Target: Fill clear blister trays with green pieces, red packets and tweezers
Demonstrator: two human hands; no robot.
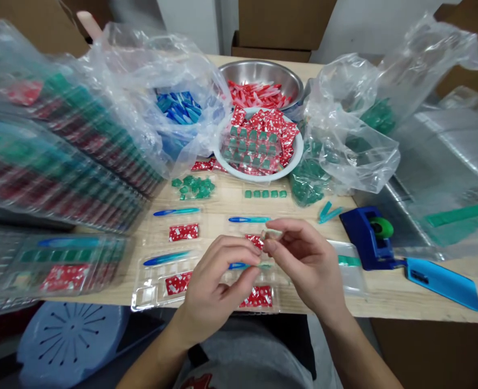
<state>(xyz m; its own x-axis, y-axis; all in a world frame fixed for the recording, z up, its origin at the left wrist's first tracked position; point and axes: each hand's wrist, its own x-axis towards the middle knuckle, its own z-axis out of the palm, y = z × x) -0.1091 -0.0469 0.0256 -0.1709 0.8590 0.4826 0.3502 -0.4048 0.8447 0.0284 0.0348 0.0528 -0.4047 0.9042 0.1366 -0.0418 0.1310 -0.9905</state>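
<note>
My right hand pinches a small pale, translucent piece between thumb and fingertips; its exact kind is unclear. Opposite it, my left hand is curled, with thumb and index finger slightly apart and nothing visible between them. Both are above clear plastic trays set out on the table. Each tray carries a blue pen-like stick and a red patterned packet. One blue stick lies just beyond my hands. A row of green cubes sits in a tray further back.
Stacked filled trays crowd the left. Behind stand a white bowl of red packets, a steel bowl of red sticks and plastic bags. A blue tape dispenser and blue-handled tool lie right; loose green pieces sit left of centre.
</note>
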